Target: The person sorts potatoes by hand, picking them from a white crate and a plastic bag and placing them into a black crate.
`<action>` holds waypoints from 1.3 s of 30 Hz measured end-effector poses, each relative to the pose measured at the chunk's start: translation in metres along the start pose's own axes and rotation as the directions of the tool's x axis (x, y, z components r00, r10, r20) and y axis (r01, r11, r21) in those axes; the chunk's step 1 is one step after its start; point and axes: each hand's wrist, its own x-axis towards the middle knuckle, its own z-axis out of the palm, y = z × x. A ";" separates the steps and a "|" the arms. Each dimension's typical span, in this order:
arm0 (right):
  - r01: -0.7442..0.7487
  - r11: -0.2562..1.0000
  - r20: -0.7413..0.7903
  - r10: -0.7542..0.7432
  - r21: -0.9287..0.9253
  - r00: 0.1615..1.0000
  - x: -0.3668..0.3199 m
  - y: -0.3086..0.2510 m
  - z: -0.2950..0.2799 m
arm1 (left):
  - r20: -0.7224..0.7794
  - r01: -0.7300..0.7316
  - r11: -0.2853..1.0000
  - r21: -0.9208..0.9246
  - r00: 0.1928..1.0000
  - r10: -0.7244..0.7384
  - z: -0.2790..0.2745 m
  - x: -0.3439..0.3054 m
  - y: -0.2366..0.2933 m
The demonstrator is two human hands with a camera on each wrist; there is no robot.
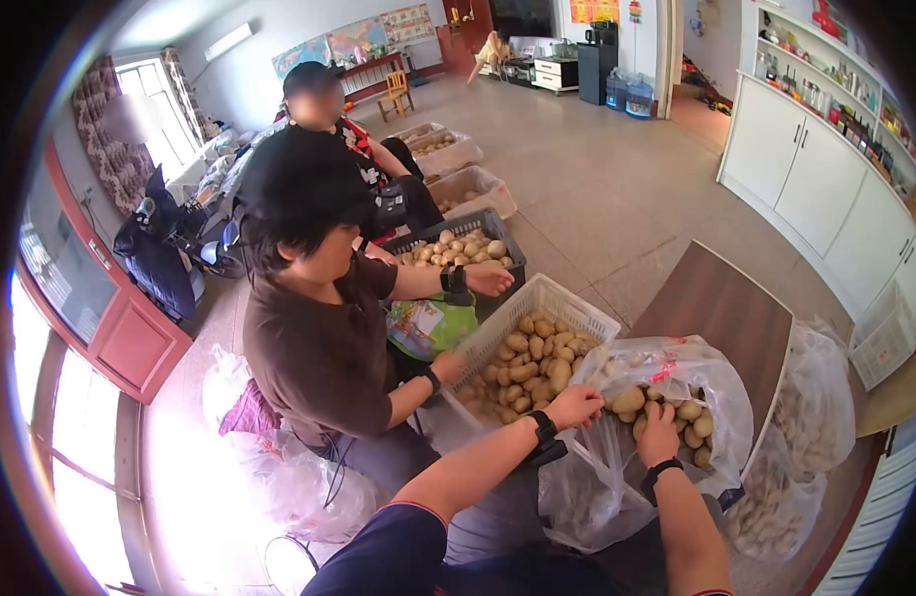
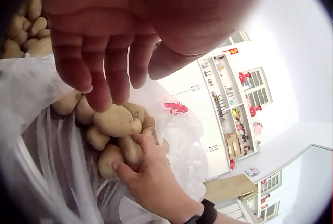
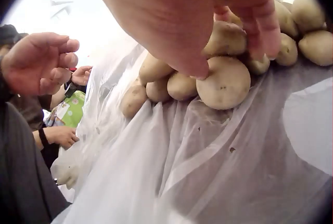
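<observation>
Potatoes (image 1: 692, 429) lie in an open clear plastic bag (image 1: 728, 372) on the lap and table side. My right hand (image 1: 659, 437) reaches into the bag, its fingers spread over the potatoes; in the right wrist view the thumb touches a round potato (image 3: 223, 83). My left hand (image 1: 575, 407) hovers at the bag's left side, above its edge, fingers loosely bent and holding nothing; the left wrist view shows its palm (image 2: 119, 21) over the potatoes (image 2: 113, 120).
A white crate (image 1: 599, 320) of potatoes stands left of the bag, beside a seated person in brown (image 1: 314, 338). Beyond are a dark crate (image 1: 518, 260) and more boxes. A brown table (image 1: 711, 308) stands ahead; filled bags (image 1: 814, 402) lie at the right.
</observation>
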 end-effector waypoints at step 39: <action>-0.477 0.087 0.417 0.367 0.875 0.831 -0.036 -0.013 -0.003 | 0.068 -0.050 0.990 0.134 0.997 0.041 0.003 -0.001 -0.003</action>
